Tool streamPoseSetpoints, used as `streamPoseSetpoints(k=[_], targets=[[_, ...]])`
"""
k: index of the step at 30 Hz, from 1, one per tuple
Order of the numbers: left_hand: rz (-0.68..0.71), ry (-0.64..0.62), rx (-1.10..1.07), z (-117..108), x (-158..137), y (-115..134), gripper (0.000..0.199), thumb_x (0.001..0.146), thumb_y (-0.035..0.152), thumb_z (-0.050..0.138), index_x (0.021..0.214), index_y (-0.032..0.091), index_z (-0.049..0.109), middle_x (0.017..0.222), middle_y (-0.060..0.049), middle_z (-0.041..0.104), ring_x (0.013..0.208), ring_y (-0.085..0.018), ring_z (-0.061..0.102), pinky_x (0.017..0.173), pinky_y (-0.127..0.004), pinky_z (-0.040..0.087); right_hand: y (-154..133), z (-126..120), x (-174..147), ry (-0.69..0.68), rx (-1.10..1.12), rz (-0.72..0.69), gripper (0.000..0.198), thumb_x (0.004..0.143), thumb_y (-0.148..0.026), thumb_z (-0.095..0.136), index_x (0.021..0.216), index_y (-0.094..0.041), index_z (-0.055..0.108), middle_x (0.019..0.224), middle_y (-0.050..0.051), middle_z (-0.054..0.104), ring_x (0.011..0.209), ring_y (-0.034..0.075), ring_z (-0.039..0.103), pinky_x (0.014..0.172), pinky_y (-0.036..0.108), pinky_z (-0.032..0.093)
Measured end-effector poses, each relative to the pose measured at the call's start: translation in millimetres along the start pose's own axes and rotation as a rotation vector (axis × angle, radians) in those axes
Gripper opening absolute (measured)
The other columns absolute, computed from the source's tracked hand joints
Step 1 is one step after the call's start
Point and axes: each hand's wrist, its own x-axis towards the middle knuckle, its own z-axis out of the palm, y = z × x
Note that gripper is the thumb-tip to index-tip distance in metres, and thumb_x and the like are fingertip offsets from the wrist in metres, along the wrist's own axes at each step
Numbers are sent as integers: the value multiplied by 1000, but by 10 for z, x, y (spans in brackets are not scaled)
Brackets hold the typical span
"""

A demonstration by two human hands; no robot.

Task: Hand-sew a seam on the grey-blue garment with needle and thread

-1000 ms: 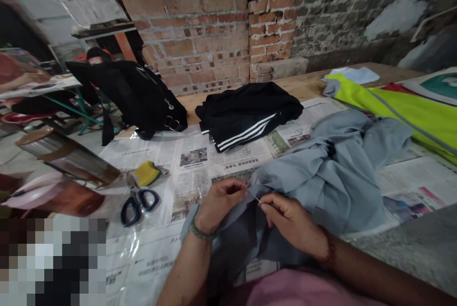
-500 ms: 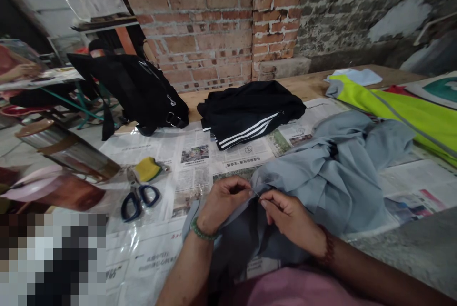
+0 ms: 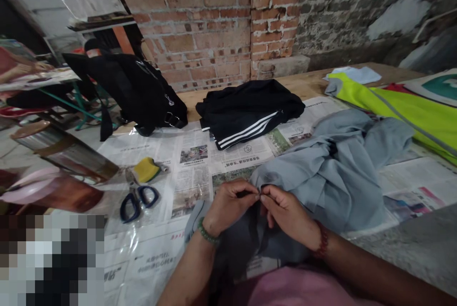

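Note:
Grey cloth [image 3: 352,184] lies bunched over the newspaper and runs down under both hands toward my lap. My left hand [image 3: 230,206] pinches a fold of this cloth between thumb and forefinger. Against it, fingertip to fingertip, is my right hand [image 3: 287,211], its thumb and forefinger closed on a thin sewing needle. The needle is almost wholly hidden by the fingers now; a fine line showed there a moment ago. Off to the left rest scissors [image 3: 138,202] with dark blue handles, blades partly apart, beside a yellow and green sponge-like pad [image 3: 145,169].
Newspaper under clear plastic [image 3: 153,253] covers the table. At the back are a black bag [image 3: 143,92] and black clothing with white stripes [image 3: 250,115]. A metal flask [image 3: 67,151] stands left, a neon-yellow garment [image 3: 400,111] lies right. Another person's arm [image 3: 21,70] shows far left.
My right hand has moved slightly left and up, so the fingertips of both hands now meet. The fine line between them is no longer visible. The view has shifted a little.

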Motion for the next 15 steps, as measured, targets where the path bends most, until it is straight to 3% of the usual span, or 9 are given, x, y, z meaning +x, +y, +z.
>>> streamPoseSetpoints(k=[5, 7, 9, 12, 15], targets=[[86, 13, 29, -48, 3, 8, 9, 70, 11, 61, 69, 17, 68, 66, -2, 62, 64, -13, 57, 59, -22, 45, -159, -228, -130, -91, -270, -48, 18, 85, -29, 43, 88, -20, 58, 48, -5, 54, 44, 9, 54, 45, 18, 40], [125, 21, 56, -68, 4, 12, 10, 71, 12, 61, 69, 17, 69, 67, -2, 62, 65, -13, 58, 60, -22, 46, -237, -362, -164, -26, -353, -90, 20, 84, -32, 45, 85, -20, 62, 47, -4, 53, 42, 9, 52, 44, 19, 39], [180, 37, 79, -75, 4, 7, 11, 71, 11, 61, 71, 17, 70, 69, -3, 63, 66, -13, 59, 60, -22, 47, -290, -489, -143, 122, -382, -136, 21, 83, -34, 47, 84, -20, 63, 51, -3, 55, 43, 9, 51, 44, 20, 40], [275, 45, 107, -69, 4, -10, 14, 73, 10, 59, 76, 18, 70, 73, -4, 63, 68, -13, 60, 61, -23, 48, -296, -622, -5, 337, -347, -223, 22, 81, -32, 50, 96, -19, 61, 70, 1, 64, 61, 13, 58, 58, 23, 46], [329, 32, 126, -63, 5, -14, 15, 75, 10, 58, 77, 18, 70, 73, -5, 63, 69, -14, 61, 62, -23, 48, -243, -653, 185, 261, -317, -302, 34, 78, -23, 50, 112, -21, 54, 103, 5, 63, 94, 17, 58, 84, 30, 44]])
